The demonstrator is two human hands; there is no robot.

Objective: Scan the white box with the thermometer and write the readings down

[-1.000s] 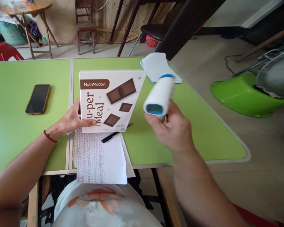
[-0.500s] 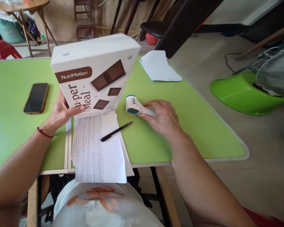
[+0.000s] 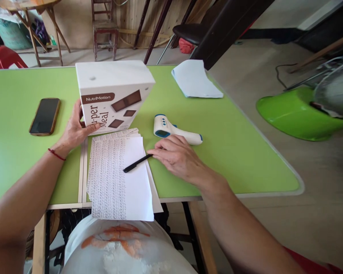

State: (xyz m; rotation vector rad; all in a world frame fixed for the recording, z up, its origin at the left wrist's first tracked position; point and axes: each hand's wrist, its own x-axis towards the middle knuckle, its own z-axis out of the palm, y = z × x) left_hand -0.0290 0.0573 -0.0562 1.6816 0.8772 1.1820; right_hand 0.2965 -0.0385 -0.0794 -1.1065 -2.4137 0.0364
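My left hand (image 3: 79, 127) grips a white NutriMotion box (image 3: 103, 108) by its left side, thumb on the front, fingers partly hidden behind it. The box stands slightly tilted above the far end of the handwritten sheets (image 3: 111, 171). On those sheets lies a black pen (image 3: 134, 164), its right end pinched between the fingertips of my right hand (image 3: 175, 156). Just beyond that hand, a white and blue infrared thermometer (image 3: 174, 130) rests on the green table (image 3: 231, 160).
To the left lies a smartphone (image 3: 45, 116) in a brown case. A stack of white paper (image 3: 196, 78) sits near the far right edge. Past the table are a green plastic object (image 3: 297, 114), a wooden chair (image 3: 105, 28) and a red stool (image 3: 5, 58).
The box has come down, now lower and tipped further. My right hand has let go of the thermometer, moved nearer to me and leftward, and taken the pen's end.
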